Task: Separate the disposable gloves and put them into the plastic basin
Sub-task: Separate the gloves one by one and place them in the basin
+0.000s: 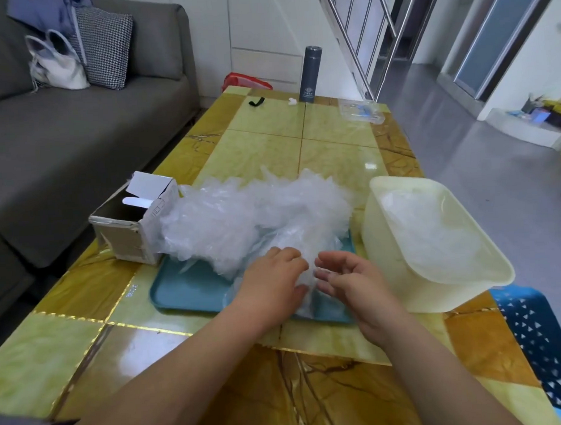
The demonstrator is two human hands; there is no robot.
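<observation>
The left hand (272, 277) had its fingers curled round a clear disposable glove (310, 277) at the near edge of the blue tray (186, 290). The right hand (349, 283) was half-curled with its fingertips at the same film; whether it gripped could not be told. At 12 o'clock from the hands, the glove pile (250, 213) lay on the tray. At 3 o'clock, the plastic basin (437, 298) held separated gloves (427, 225). At 10 o'clock stood an opened cardboard box (126, 238).
</observation>
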